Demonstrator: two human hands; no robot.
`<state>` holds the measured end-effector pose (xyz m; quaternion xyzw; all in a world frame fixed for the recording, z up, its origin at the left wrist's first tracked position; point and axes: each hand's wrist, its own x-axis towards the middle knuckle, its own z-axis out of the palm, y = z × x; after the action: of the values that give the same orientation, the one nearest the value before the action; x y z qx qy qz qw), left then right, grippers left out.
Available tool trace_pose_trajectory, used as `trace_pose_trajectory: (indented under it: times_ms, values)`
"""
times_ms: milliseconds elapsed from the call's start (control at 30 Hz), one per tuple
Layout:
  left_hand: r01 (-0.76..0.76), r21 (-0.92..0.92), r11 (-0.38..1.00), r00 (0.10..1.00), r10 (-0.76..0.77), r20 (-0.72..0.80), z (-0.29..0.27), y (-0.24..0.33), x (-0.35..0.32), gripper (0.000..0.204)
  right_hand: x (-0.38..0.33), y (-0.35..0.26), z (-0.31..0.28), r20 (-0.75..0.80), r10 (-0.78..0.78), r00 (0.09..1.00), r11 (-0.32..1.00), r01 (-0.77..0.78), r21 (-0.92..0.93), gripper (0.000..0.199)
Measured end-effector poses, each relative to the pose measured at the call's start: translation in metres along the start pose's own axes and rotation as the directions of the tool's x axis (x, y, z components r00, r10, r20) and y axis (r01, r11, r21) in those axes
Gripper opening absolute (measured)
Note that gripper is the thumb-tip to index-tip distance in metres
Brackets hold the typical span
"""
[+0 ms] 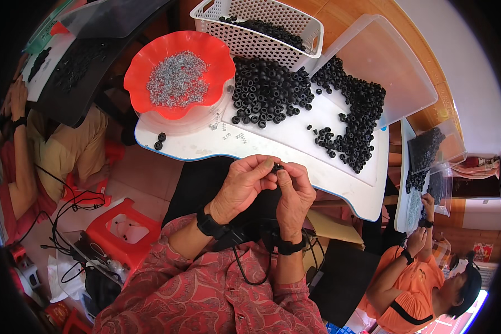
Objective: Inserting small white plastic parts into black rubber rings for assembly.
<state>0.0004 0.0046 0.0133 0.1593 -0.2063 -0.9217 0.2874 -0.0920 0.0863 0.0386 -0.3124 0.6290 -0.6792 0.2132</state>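
My left hand (240, 186) and my right hand (294, 196) meet just in front of the white table (250, 146). Pinched between the fingertips of both is a small black part (276, 167), mostly covered by the fingers. Beyond them on the table lies a heap of black ring-shaped parts (270, 89), with a second pile of small black parts (362, 106) to its right. A red wavy-rimmed bowl (136, 69) at the table's left holds many tiny silvery pieces (178, 78); a few more lie loose on the tabletop nearby.
A white perforated basket (250, 42) with black parts stands at the back. Beside it a clear plastic bin (389, 67) lies tipped. Two black rings (160, 140) sit near the left edge. A red stool (122, 231) and cables are at lower left; people work at both sides.
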Motion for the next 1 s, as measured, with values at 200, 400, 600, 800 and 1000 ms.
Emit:
trace_pose_trajectory:
  times_ms: [200, 400, 600, 800, 1000]
  values:
    - [0.019, 0.012, 1.000, 1.000, -0.019, -0.004, 0.000, 0.000, -0.001, 0.024, -0.001, -0.005, 0.001, -0.007, -0.044, 0.999, 0.996, 0.044, -0.082, 0.010]
    - [0.016, -0.044, 0.999, 1.000, -0.015, 0.010, -0.004, -0.003, 0.000, 0.023, -0.003, -0.009, 0.003, -0.008, -0.126, 0.992, 0.976, 0.123, -0.182, 0.010]
    - [0.002, -0.089, 0.996, 1.000, -0.002, 0.001, -0.004, -0.004, 0.000, 0.016, -0.005, -0.011, 0.005, -0.014, -0.184, 0.983, 0.955, 0.176, -0.241, 0.011]
    - [-0.034, -0.077, 0.996, 0.999, 0.034, -0.003, -0.004, -0.006, -0.002, 0.015, -0.005, -0.014, 0.006, -0.002, -0.243, 0.970, 0.924, 0.231, -0.306, 0.012]
    - [-0.043, -0.096, 0.994, 0.999, 0.045, 0.016, -0.006, -0.007, -0.001, 0.015, -0.006, -0.016, 0.007, 0.006, -0.268, 0.963, 0.904, 0.254, -0.343, 0.013]
